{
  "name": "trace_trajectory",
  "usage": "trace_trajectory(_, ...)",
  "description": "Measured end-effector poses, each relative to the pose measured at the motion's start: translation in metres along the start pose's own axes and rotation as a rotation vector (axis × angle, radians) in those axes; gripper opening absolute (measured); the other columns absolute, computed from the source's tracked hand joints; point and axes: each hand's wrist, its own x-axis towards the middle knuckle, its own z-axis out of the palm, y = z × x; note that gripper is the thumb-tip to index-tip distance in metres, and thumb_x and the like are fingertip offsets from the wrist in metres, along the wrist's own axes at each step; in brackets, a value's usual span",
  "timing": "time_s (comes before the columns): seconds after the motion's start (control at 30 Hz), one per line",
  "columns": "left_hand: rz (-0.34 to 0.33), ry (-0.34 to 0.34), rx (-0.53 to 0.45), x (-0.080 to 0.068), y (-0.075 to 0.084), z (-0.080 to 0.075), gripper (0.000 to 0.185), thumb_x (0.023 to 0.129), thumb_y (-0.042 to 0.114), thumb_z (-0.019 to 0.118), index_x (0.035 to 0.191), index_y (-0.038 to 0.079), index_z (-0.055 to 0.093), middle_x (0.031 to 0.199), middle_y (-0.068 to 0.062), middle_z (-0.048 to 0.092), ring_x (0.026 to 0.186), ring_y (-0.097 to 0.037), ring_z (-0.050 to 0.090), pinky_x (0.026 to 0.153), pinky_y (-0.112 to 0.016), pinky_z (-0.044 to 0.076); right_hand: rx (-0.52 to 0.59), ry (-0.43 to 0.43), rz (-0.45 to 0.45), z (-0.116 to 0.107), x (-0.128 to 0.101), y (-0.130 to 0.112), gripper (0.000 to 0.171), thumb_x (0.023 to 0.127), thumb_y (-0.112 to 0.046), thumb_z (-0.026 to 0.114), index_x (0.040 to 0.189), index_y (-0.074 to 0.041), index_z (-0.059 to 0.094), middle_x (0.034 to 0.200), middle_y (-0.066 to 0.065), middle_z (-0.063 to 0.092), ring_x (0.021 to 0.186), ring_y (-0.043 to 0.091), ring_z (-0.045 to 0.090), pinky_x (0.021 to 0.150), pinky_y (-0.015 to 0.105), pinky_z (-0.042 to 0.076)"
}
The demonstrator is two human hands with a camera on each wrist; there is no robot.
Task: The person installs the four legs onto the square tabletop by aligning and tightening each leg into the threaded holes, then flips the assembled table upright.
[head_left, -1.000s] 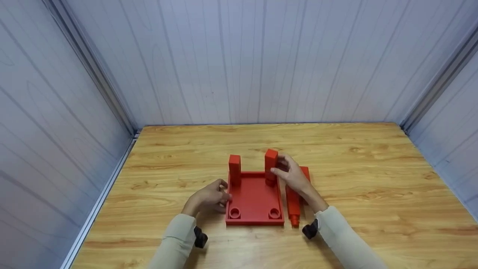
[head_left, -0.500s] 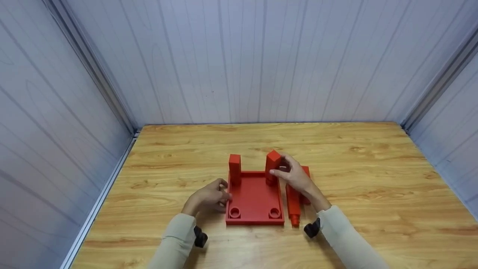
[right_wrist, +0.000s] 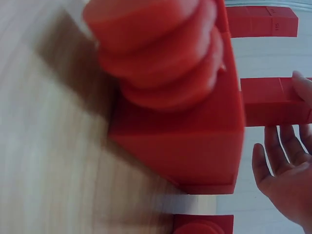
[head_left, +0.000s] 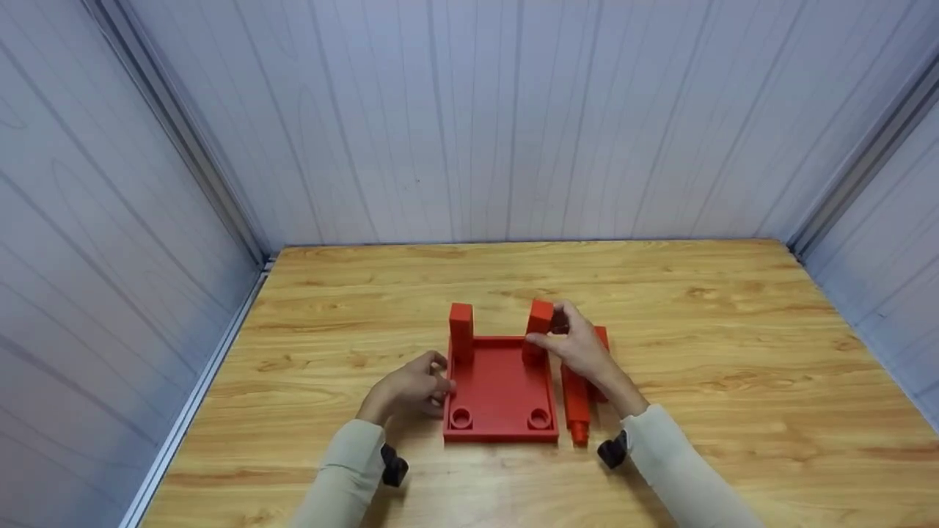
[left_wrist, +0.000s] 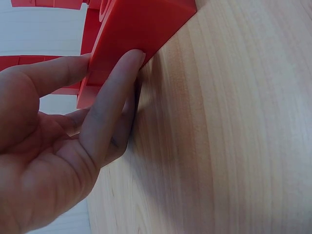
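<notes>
A red base plate (head_left: 501,389) lies flat on the wooden table (head_left: 733,352), with two round holes near its front edge. A red square post (head_left: 461,331) stands at its back left corner. A second red post (head_left: 539,323) stands at the back right corner, pinched between the thumb and fingers of my right hand (head_left: 554,334). The same post (right_wrist: 273,100) shows in the right wrist view beside my right hand (right_wrist: 285,156). My left hand (head_left: 439,378) grips the plate's left edge, and the left wrist view shows its fingers (left_wrist: 114,80) on the plate's side (left_wrist: 141,29).
A third red post (head_left: 577,407) with a round peg end lies on the table just right of the plate, under my right wrist, filling the right wrist view (right_wrist: 180,97). Another red piece (head_left: 601,337) sits behind my right hand. Pale walls enclose the table on three sides.
The post in my right hand has shifted slightly to the right and sits a little lower at the plate's back right corner. My left hand and the plate have stayed put.
</notes>
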Motion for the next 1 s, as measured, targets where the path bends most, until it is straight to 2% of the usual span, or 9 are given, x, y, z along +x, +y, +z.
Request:
trace_trajectory(0.13,-0.007,0.012,0.006,0.0,-0.001,0.0,0.042,0.091,0.004,0.056,0.128,0.0,0.035,0.087,-0.01,0.053,0.071,-0.018,0.054,0.064,-0.035,0.057,-0.031,0.037,-0.017,0.004,-0.001,0.0,0.039,0.082,-0.012,0.075,0.102,-0.001,0.044,0.095,0.016,0.056,0.094,0.033,0.055,0.087,0.043,0.046)
trace_trajectory(0.27,-0.006,0.007,-0.001,0.0,-0.001,0.0,0.042,0.091,0.004,0.057,0.127,0.0,0.036,0.087,-0.01,0.053,0.071,-0.019,0.052,0.063,-0.034,0.055,-0.05,0.034,0.008,0.005,-0.001,0.0,0.04,0.082,-0.013,0.075,0.107,-0.001,0.045,0.097,0.015,0.056,0.096,0.032,0.056,0.087,0.04,0.047)
trace_trajectory(0.33,-0.006,0.004,-0.004,-0.001,-0.001,0.0,0.042,0.091,0.004,0.057,0.127,0.001,0.036,0.088,-0.01,0.052,0.072,-0.019,0.052,0.063,-0.033,0.054,-0.049,0.002,0.025,0.002,-0.001,0.002,0.044,0.084,-0.015,0.074,0.113,-0.001,0.044,0.102,0.016,0.054,0.101,0.033,0.056,0.088,0.039,0.048)
trace_trajectory(0.47,-0.01,0.008,0.002,-0.002,0.001,-0.001,0.041,0.091,0.004,0.057,0.127,0.001,0.036,0.09,-0.011,0.052,0.074,-0.02,0.052,0.063,-0.033,0.054,0.037,-0.091,0.048,-0.003,0.002,0.015,0.054,0.086,-0.013,0.07,0.129,0.002,0.039,0.12,0.021,0.051,0.116,0.038,0.052,0.096,0.045,0.046)
trace_trajectory(0.6,-0.009,0.006,0.006,-0.003,0.002,0.0,0.041,0.091,0.004,0.056,0.127,0.001,0.036,0.091,-0.011,0.053,0.073,-0.019,0.052,0.063,-0.032,0.054,0.125,-0.15,0.053,-0.006,0.006,0.032,0.068,0.089,-0.012,0.067,0.143,0.002,0.03,0.138,0.021,0.044,0.129,0.036,0.043,0.106,0.048,0.039)
trace_trajectory(0.77,0.013,-0.001,0.014,-0.002,0.003,0.001,0.04,0.091,0.003,0.055,0.126,-0.002,0.035,0.088,-0.01,0.054,0.069,-0.017,0.048,0.061,-0.029,0.052,0.226,-0.213,-0.002,-0.007,0.007,0.039,0.07,0.092,-0.015,0.062,0.149,-0.001,0.023,0.146,0.02,0.04,0.134,0.03,0.04,0.107,0.033,0.039)
trace_trajectory(0.87,0.009,0.006,0.027,-0.001,0.002,0.001,0.04,0.091,0.004,0.055,0.126,-0.001,0.035,0.087,-0.01,0.053,0.069,-0.017,0.049,0.06,-0.029,0.052,0.278,-0.24,-0.048,-0.008,0.009,0.041,0.063,0.093,-0.014,0.061,0.147,-0.001,0.03,0.144,0.02,0.043,0.132,0.026,0.043,0.103,0.025,0.042)
trace_trajectory(1.0,-0.006,0.012,0.022,-0.001,0.002,0.001,0.04,0.092,0.004,0.055,0.126,0.0,0.035,0.087,-0.009,0.052,0.069,-0.017,0.049,0.06,-0.029,0.052,0.258,-0.238,-0.057,-0.008,0.01,0.04,0.057,0.093,-0.012,0.061,0.143,-0.002,0.038,0.142,0.018,0.046,0.128,0.022,0.048,0.1,0.023,0.044)
